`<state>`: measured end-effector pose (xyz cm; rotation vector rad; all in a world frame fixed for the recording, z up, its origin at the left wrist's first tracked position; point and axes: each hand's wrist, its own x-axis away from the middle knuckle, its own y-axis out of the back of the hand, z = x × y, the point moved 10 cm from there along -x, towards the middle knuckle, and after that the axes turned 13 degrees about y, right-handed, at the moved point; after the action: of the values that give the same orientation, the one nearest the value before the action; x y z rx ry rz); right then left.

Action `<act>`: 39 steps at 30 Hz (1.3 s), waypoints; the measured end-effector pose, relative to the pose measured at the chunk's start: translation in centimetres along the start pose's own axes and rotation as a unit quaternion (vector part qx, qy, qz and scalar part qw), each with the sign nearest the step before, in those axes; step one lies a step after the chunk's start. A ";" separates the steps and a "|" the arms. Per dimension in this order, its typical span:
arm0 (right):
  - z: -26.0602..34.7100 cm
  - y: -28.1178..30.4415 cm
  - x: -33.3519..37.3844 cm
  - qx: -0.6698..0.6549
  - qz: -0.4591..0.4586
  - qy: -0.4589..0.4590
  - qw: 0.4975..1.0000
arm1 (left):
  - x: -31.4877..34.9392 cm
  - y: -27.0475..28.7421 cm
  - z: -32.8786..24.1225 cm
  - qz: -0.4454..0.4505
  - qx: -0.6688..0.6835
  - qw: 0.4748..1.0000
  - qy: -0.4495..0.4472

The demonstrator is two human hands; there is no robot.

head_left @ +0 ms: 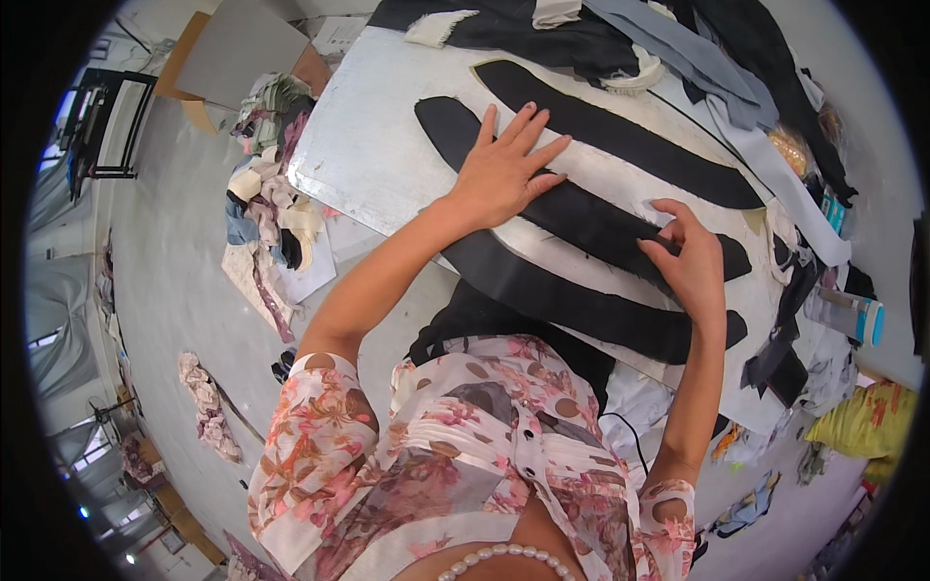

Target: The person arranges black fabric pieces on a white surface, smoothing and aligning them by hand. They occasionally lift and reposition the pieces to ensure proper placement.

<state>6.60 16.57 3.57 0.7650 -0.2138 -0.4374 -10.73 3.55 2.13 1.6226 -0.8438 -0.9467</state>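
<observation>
Three curved black fabric pieces lie roughly side by side on a pale work table. My left hand (506,176) is pressed flat on the middle black fabric piece (591,218), fingers spread toward its left part. Over the right part of that same piece is my right hand (690,259), its fingers bent and a gap between thumb and forefinger. The far black fabric piece (620,136) has a light edge at its ends; my left fingertips reach close to it. Nearest my body, the third black fabric piece (572,290) runs along the table's front edge, partly under my right wrist.
The work table (349,126) has heaped black and grey cloth (668,48) along its far side. Fabric scraps (266,203) are piled beyond its left edge. On the right are dark scraps (780,368), a clear container with a blue rim (862,320) and a yellow bag (867,421).
</observation>
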 end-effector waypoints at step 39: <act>-10.5 8.2 6.3 -0.090 -0.196 -0.075 0.974 | 0.5 -1.7 -15.1 0.065 0.061 0.973 -0.214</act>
<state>18.31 25.40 2.18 0.5953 -0.1607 -0.8795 3.14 9.82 2.77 1.4632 -1.3093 -1.1896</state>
